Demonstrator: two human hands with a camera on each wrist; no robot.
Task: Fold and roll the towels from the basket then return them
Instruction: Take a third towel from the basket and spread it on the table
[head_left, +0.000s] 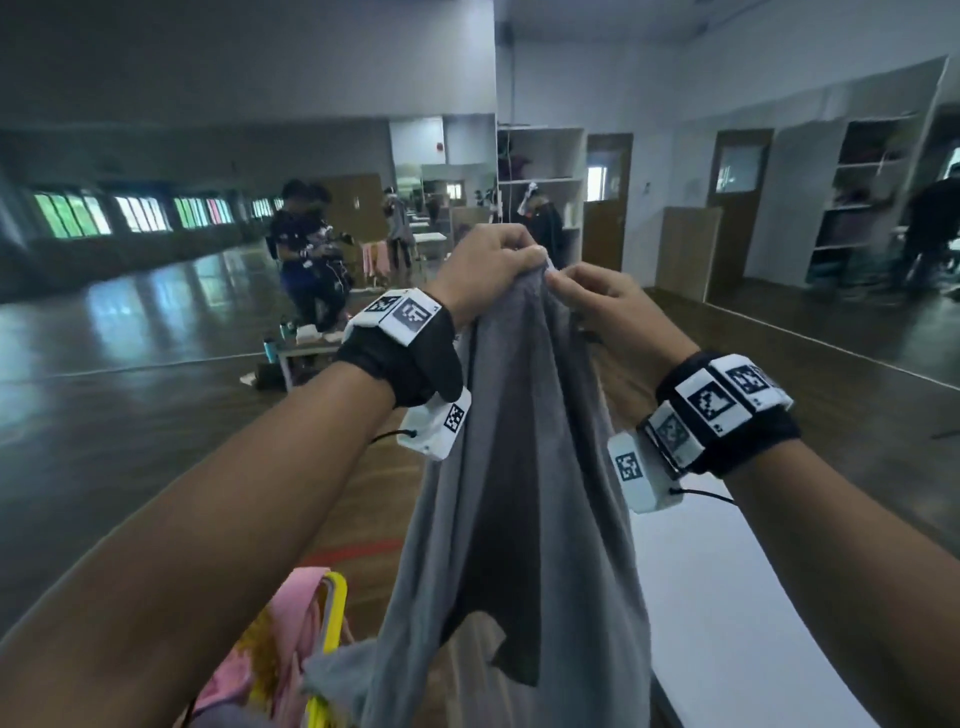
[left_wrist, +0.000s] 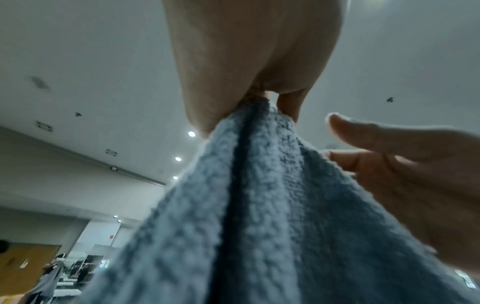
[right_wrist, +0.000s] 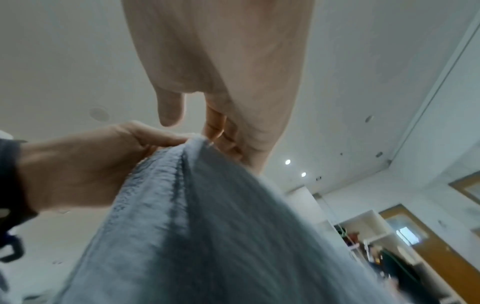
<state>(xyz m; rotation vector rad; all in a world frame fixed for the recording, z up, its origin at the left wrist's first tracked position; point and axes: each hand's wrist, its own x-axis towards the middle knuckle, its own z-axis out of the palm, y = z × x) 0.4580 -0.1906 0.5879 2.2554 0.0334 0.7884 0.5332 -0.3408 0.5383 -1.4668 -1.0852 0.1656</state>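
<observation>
A grey towel (head_left: 519, 467) hangs in front of me at chest height, bunched at its top. My left hand (head_left: 498, 265) grips that top corner next to a small white tag (head_left: 550, 267). From the left wrist view the towel (left_wrist: 259, 205) drops from the left hand (left_wrist: 259, 98). My right hand (head_left: 571, 288) is just right of the corner. Its thumb (left_wrist: 337, 125) stands clear of the cloth while its fingers (left_wrist: 363, 164) touch the towel's right edge. The right wrist view shows the same gap at the right hand (right_wrist: 192, 123). Only the towel's top shows fully.
A yellow basket (head_left: 337, 613) holding a pink towel (head_left: 296, 613) sits low on my left. The white table (head_left: 727, 597) runs along my right, below the towel. Farther off are a low bench (head_left: 301, 348), people, and shelves (head_left: 540, 182).
</observation>
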